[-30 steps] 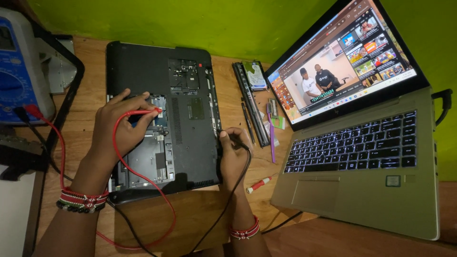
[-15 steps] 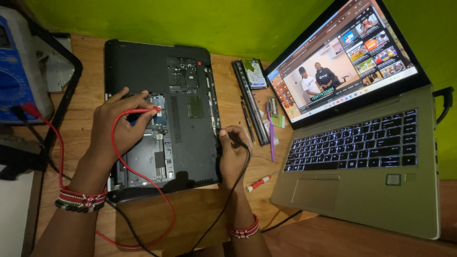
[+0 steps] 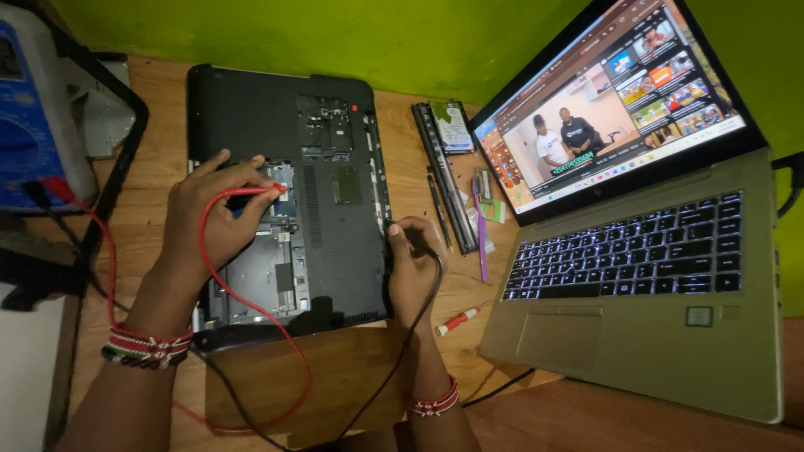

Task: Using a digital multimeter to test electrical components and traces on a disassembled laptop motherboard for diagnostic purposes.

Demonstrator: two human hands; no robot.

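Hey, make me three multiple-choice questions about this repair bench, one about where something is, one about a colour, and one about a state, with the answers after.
1. Where does the battery bar lie?
A. Between the opened laptop and the silver laptop
B. On the silver laptop's keyboard
C. Left of the meter

2. What colour is the probe lead held by the left hand?
A. Yellow
B. Red
C. White

3. What state is the silver laptop in?
A. Lid closed
B. Open with a dark screen
C. Open, screen lit

Answers: 1 A, the bar rests on the wooden table in the gap between the two machines. 2 B, a red lead loops from the left hand's fingers down past the wrist. 3 C, the screen shows a video page and the keys glow.
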